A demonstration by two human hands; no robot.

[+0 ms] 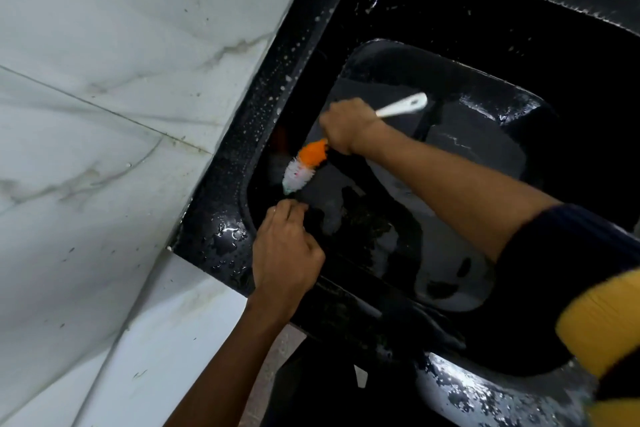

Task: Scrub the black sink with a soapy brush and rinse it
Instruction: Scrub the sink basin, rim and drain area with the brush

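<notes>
White marble counter (104, 114) fills our left side, meeting the wet, suds-flecked rim of the black sink (235, 163). Our left hand (285, 253) rests curled on the sink's near left edge, fingers folded in and holding nothing we can make out. Just beyond it, the brush (304, 166), with orange and white bristles, presses on the left inner wall. Our right hand (346, 126) is clenched around its white handle, above the soapy basin floor.
</notes>
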